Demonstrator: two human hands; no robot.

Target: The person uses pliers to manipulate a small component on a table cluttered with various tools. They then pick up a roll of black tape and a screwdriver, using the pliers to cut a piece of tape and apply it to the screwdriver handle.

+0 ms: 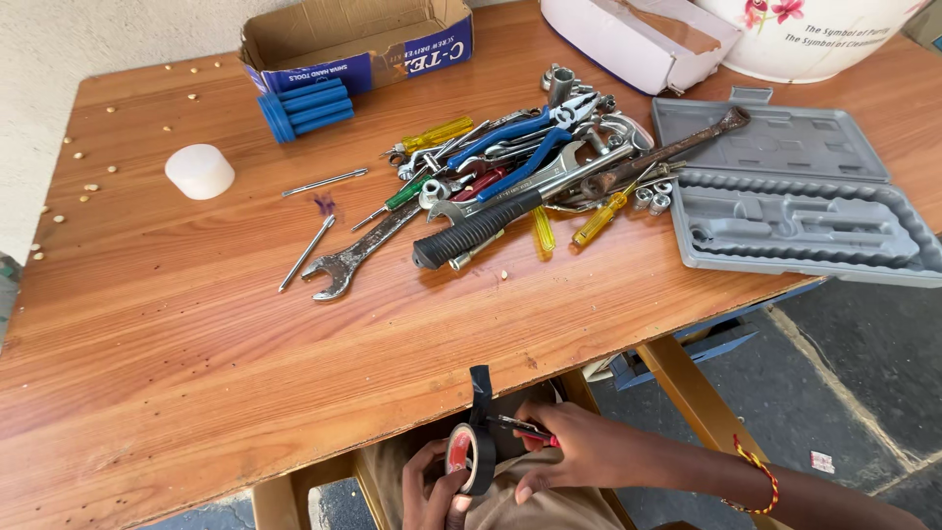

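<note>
Below the front edge of the wooden table (pixel 196 334), my left hand (pixel 432 491) holds a roll of black tape (pixel 474 453) with a red core; a loose end of tape sticks upward. My right hand (pixel 579 456) grips a small slim tool (pixel 520 427) with a red handle, its dark shaft touching the tape roll. On the table lies a pile of hand tools (pixel 530 157): blue-handled pliers, spanners, yellow screwdrivers and a hammer with a black grip (pixel 471 231).
An open grey tool case (pixel 795 186) lies at the right. A cardboard box (pixel 353 39) and blue plastic pieces (pixel 299 108) sit at the back. A white cap (pixel 199 170), two thin metal rods and a rusty spanner (pixel 353 257) lie left of the pile.
</note>
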